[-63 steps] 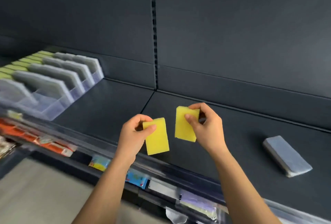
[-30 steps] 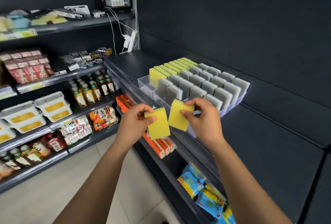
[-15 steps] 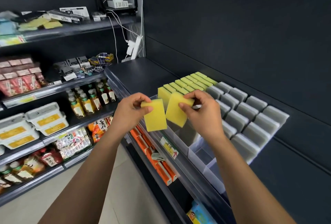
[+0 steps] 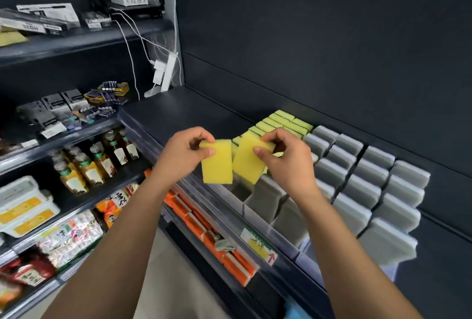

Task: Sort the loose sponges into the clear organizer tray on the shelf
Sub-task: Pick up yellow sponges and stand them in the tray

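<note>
A dark back panel (image 4: 319,38) filled the upper right of the frame, with a dark shelf (image 4: 178,112) running below it from the centre toward the lower right. Neighbouring shelving (image 4: 76,45) took up the left side, stocked with drink bottles (image 4: 94,163) at centre left and packaged goods beneath them.

A clear organizer tray (image 4: 255,212) sat on the shelf at the right of the frame, split into narrow lanes. Grey sponges (image 4: 370,186) stood on edge in most lanes, row behind row. A row of yellow and green sponges (image 4: 286,121) filled the lane just above centre.

Two bare arms reached in from the bottom edge. At the centre of the frame, above the near left end of the tray, the left hand (image 4: 178,155) pinched the top of a first yellow sponge (image 4: 217,165) between thumb and curled fingers. Just to its right, the right hand (image 4: 288,163) gripped the top of a second yellow sponge (image 4: 246,163) the same way. The two sponges hung side by side, nearly touching, the second tilted.

A small yellow and green price label (image 4: 258,244) was fixed to the shelf's front rail, lower centre.
</note>
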### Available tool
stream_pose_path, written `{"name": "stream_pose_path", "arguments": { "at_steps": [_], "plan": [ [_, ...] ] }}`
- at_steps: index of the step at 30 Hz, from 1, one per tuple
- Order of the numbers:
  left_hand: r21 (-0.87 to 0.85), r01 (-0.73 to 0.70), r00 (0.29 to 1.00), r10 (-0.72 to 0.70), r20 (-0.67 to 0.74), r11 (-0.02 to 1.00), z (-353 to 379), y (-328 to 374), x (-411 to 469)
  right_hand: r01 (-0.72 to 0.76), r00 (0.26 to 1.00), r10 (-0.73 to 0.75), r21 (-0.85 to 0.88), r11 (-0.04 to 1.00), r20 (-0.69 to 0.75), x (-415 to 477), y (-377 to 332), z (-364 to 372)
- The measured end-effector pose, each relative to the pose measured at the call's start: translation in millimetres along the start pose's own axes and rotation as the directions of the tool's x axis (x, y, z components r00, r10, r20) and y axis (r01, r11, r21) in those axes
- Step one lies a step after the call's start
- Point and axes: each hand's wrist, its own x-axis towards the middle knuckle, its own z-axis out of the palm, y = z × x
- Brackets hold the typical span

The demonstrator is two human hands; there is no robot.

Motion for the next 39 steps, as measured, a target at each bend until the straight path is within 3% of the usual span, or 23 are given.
{"name": "stream_pose_path", "arguments": {
  "at_steps": [4, 12, 20, 25, 32, 39],
  "plan": [
    [0.030, -0.041, 0.989, 0.036, 0.141, 0.999, -11.7, -13.7, 30.7, -0.122, 0.992, 0.125, -0.089, 0.989, 0.029, 8.6, -3.0, 15.5],
    [0.061, -0.140, 0.926, 0.109, 0.361, 0.988, -15.1, -31.8, 74.8, -0.272, 0.962, 0.267, -0.249, 0.929, -0.057, 10.2, -9.2, 39.9],
    [0.065, -0.229, 0.863, 0.172, 0.475, 0.971, -2.9, -44.2, 83.1, -0.249, 0.962, 0.271, -0.466, 0.849, -0.020, -8.2, -0.7, 60.8],
    [0.155, -0.326, 0.817, 0.195, 0.543, 0.933, 6.1, -55.0, 79.8, -0.163, 0.979, 0.205, -0.637, 0.753, -0.007, -16.1, 5.6, 66.0],
    [0.259, -0.515, 0.762, 0.298, 0.575, 0.817, 21.2, -69.6, 75.3, -0.079, 0.987, 0.160, -0.794, 0.603, 0.024, -20.0, 8.4, 70.5],
    [0.361, -0.666, 0.733, 0.484, 0.478, 0.653, 25.5, -68.8, 63.7, -0.106, 0.988, 0.150, -0.839, 0.533, -0.029, -20.5, 4.4, 74.7]
  ]
}}
